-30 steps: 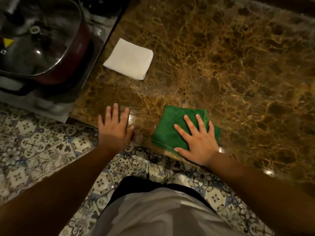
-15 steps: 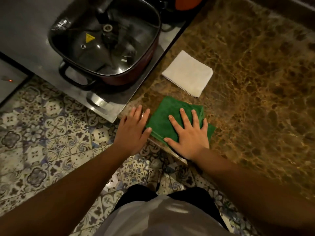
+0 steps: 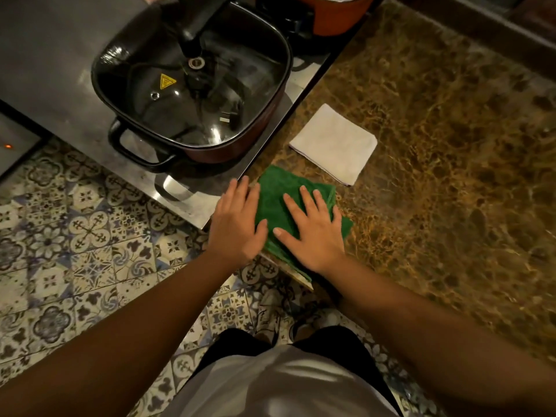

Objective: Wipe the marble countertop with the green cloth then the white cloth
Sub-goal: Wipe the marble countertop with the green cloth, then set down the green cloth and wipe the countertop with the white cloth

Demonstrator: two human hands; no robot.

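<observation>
A folded green cloth [image 3: 275, 192] lies at the near left corner of the brown marble countertop [image 3: 436, 164]. My right hand [image 3: 313, 230] presses flat on it, fingers spread. My left hand [image 3: 237, 224] lies flat beside it at the counter's left edge, its thumb side overlapping the cloth's left border. A folded white cloth [image 3: 334, 144] rests on the marble just beyond the green one, untouched.
A square red pot with a glass lid [image 3: 192, 85] stands on a steel surface [image 3: 45, 55] left of the marble. A second red pot [image 3: 334, 16] is behind it. Patterned floor tiles [image 3: 75, 236] lie below the counter edge.
My right hand has slid the green cloth leftward along the counter's near edge, up to my left hand. The view has swung left, bringing the pot fully into sight.
</observation>
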